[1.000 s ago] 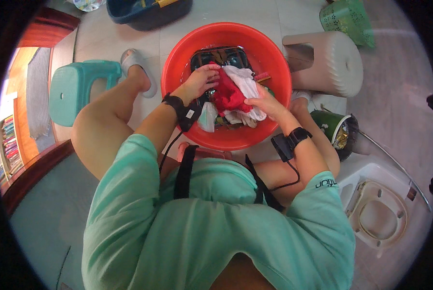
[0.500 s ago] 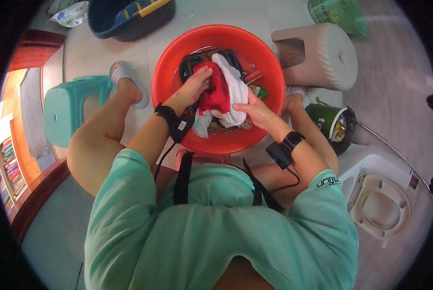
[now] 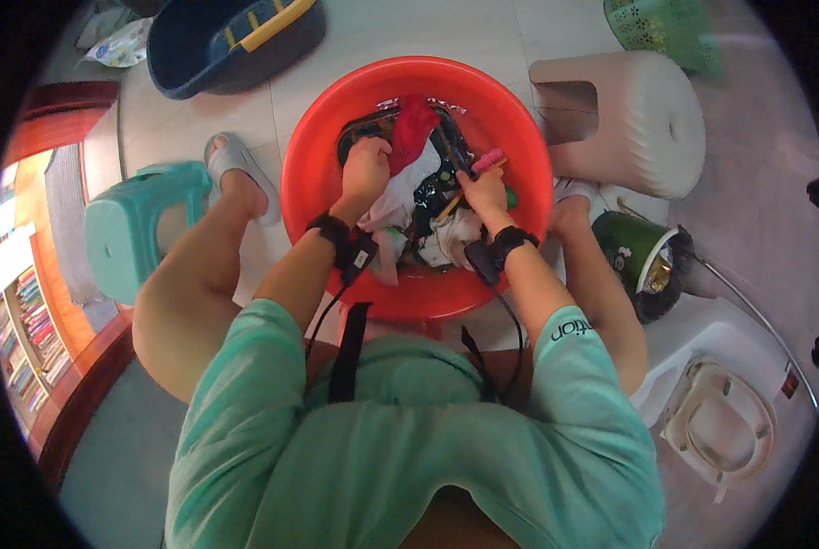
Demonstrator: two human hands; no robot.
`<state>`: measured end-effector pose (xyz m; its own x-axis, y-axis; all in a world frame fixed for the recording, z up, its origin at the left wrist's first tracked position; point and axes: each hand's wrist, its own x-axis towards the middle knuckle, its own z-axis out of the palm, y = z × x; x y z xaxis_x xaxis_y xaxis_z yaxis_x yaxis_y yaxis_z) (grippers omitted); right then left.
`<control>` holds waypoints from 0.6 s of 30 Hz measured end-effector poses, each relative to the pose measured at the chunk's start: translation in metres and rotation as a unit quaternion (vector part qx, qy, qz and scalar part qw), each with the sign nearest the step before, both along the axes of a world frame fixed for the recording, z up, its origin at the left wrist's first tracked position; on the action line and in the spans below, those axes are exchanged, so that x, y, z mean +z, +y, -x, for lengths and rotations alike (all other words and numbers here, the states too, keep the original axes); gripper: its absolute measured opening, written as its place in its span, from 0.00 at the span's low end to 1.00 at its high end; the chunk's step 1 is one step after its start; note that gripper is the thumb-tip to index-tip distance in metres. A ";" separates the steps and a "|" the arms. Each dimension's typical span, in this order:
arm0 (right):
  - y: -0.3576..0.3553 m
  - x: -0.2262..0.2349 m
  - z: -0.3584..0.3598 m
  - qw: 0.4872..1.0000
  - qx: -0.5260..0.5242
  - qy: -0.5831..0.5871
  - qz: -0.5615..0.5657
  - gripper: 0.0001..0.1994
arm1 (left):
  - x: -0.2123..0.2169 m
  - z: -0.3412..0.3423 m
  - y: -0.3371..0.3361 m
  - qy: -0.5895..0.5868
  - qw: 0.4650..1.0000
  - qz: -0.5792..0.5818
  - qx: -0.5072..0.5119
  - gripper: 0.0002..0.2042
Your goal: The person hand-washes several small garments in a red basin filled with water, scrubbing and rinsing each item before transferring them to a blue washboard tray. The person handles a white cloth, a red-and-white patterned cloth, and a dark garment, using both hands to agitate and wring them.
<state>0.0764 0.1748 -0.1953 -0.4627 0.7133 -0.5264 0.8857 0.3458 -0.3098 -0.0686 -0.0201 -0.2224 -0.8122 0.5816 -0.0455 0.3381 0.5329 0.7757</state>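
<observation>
A round red basin (image 3: 309,183) sits on the floor between my knees, holding a dark washboard and a heap of wet laundry. My left hand (image 3: 365,169) is closed on the red and white cloth (image 3: 411,128), pressing it against the board. My right hand (image 3: 484,194) grips a scrub brush with a pink head (image 3: 487,163) over the dark clothes (image 3: 432,197) in the middle of the basin. Both wrists wear black bands with cables running back to my chest.
A teal plastic stool (image 3: 130,229) stands at my left, a beige stool (image 3: 638,114) at the far right. A dark blue tub (image 3: 231,41) lies behind the basin, a green basket (image 3: 670,23) at top right, a green bin (image 3: 642,261) and a white toilet seat (image 3: 720,425) at right.
The red cloth has been pushed from the basin's middle up to its far side by my left hand. My right hand has left the laundry and now holds the brush.
</observation>
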 end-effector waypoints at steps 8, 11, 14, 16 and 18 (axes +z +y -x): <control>-0.006 -0.005 0.004 0.997 -0.013 0.071 -0.041 0.28 | 0.009 -0.017 0.026 -0.038 0.990 0.139 -0.002 0.20; 0.005 0.000 0.006 0.992 0.021 0.092 -0.085 0.27 | -0.001 -0.013 0.020 -0.063 0.995 0.078 0.003 0.18; 0.014 0.000 0.007 0.994 0.075 0.045 -0.073 0.28 | -0.002 0.005 0.017 -0.218 0.974 -0.029 0.048 0.15; 0.015 -0.004 0.007 0.993 0.106 -0.005 -0.054 0.29 | 0.008 0.017 0.017 -0.394 0.890 -0.192 0.123 0.13; 0.013 -0.009 0.007 0.990 0.131 -0.031 -0.050 0.29 | 0.024 0.021 0.018 -0.597 0.720 -0.318 0.155 0.15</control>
<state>0.0690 0.1876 -0.2044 -0.6074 0.6236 -0.4922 0.7779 0.5924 -0.2096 -0.0901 -0.0020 -0.1980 -0.5106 0.5922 -0.6233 -0.8306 -0.1524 0.5356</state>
